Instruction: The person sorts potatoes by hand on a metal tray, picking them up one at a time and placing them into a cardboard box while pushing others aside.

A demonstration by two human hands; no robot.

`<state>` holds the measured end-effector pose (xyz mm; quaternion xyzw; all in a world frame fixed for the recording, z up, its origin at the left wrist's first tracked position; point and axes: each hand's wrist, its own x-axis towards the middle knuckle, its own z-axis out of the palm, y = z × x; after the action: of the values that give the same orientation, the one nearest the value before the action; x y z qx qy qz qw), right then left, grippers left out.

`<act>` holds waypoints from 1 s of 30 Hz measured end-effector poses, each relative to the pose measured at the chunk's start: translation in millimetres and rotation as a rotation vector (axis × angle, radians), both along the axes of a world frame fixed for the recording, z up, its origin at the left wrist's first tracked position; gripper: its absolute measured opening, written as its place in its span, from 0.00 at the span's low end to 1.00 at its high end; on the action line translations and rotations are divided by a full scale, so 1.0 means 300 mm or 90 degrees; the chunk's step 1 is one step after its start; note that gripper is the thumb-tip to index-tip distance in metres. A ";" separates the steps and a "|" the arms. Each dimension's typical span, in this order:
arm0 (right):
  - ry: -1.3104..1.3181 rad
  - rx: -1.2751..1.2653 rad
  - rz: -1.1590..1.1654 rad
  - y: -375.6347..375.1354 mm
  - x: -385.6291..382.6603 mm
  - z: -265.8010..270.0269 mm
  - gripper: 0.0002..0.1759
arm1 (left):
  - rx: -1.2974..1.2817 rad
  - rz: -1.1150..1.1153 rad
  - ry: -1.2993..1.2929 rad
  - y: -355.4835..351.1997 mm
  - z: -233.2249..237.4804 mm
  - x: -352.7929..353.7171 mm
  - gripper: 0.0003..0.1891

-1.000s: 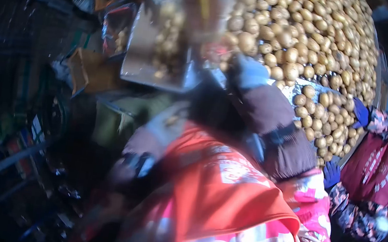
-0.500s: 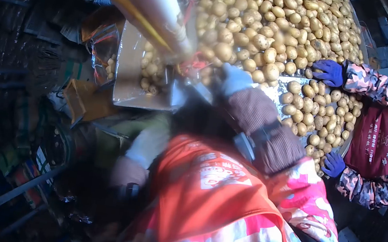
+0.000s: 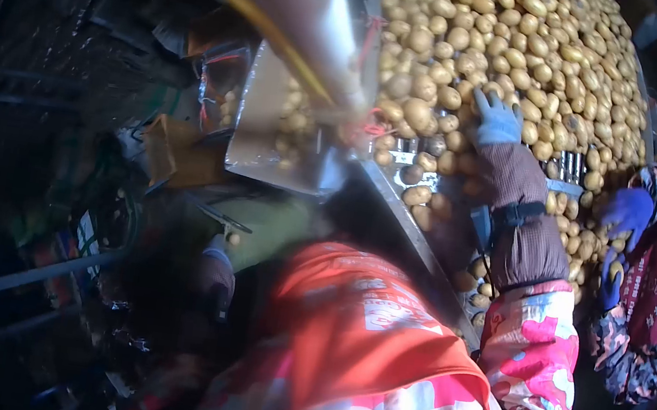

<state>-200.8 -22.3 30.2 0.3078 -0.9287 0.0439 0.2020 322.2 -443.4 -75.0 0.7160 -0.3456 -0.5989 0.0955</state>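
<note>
My right hand [image 3: 499, 121], in a pale blue glove, reaches over the heap of potatoes [image 3: 530, 57] on the sorting table. Its fingers are spread and rest on the potatoes, gripping none. Low on the left, my left hand [image 3: 218, 249] hangs in shadow beside a green surface [image 3: 284, 228]. One small potato [image 3: 234, 238] shows right at its fingertips. Blur and darkness hide whether those fingers hold it.
A plastic-lined carton [image 3: 260, 125] with potatoes stands left of the table, under a pale post [image 3: 310, 28]. A metal edge [image 3: 411, 237] runs before my body. On the right, a co-worker's purple-gloved hands [image 3: 628, 213] are near the potatoes. A brown box [image 3: 173, 153] lies left.
My right hand has moved farther over the heap, its fingers now spread. My left hand has dropped left and back. The co-worker's hands have drawn closer together. The view has shifted.
</note>
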 end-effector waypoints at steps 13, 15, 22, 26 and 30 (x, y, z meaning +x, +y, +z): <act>-0.389 -0.134 0.435 -0.103 0.714 0.183 0.26 | 0.525 -0.255 0.547 0.693 0.330 -0.761 0.08; -0.510 -0.199 0.370 -0.058 0.752 0.177 0.28 | 0.583 -0.094 0.560 0.570 0.212 -0.753 0.10; -0.492 -0.195 0.026 0.140 0.737 0.027 0.21 | -0.087 0.147 0.482 -0.371 0.632 -0.474 0.12; -0.308 -0.134 0.037 0.206 0.794 0.027 0.23 | -0.131 -0.064 0.427 -0.430 0.540 -0.512 0.12; -0.079 -0.092 -0.098 0.339 0.786 -0.066 0.24 | 0.189 -0.388 0.366 0.123 0.354 -0.878 0.12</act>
<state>35.0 79.2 10.4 0.2167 -0.9549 0.1138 0.1682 58.9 -406.5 31.2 0.3915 -0.4106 -0.8178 -0.0971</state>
